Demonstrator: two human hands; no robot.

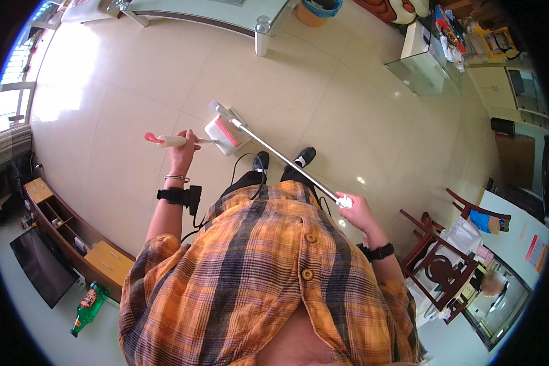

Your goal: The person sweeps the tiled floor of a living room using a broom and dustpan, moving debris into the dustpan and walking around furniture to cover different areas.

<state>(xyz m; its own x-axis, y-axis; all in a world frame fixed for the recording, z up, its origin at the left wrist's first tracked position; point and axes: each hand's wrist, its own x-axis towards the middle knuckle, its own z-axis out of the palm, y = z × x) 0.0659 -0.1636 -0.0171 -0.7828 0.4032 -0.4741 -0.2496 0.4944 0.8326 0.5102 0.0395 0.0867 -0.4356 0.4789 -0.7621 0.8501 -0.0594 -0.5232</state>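
Note:
My left hand [181, 148] is closed around the pale, pink-ended handle [165, 141] of a long-handled dustpan. Its white pan [219, 138] with a row of pink comb teeth [228, 130] rests on the tiled floor in front of my shoes. In my right hand [360, 214] is the white end of a broom's metal pole [286, 160]. That pole slants down to the far left, passing over the pan's right side. The broom head [220, 109] is at the pan's far edge; whether it touches the pan I cannot tell.
A glass-topped table [201, 13] stands ahead, with an orange bin [313, 16] beside it. At right are a glass-sided stand [421, 64] and dark wooden chairs [439, 270]. A low wooden cabinet [68, 228] runs along the left. A cable [261, 169] hangs near my legs.

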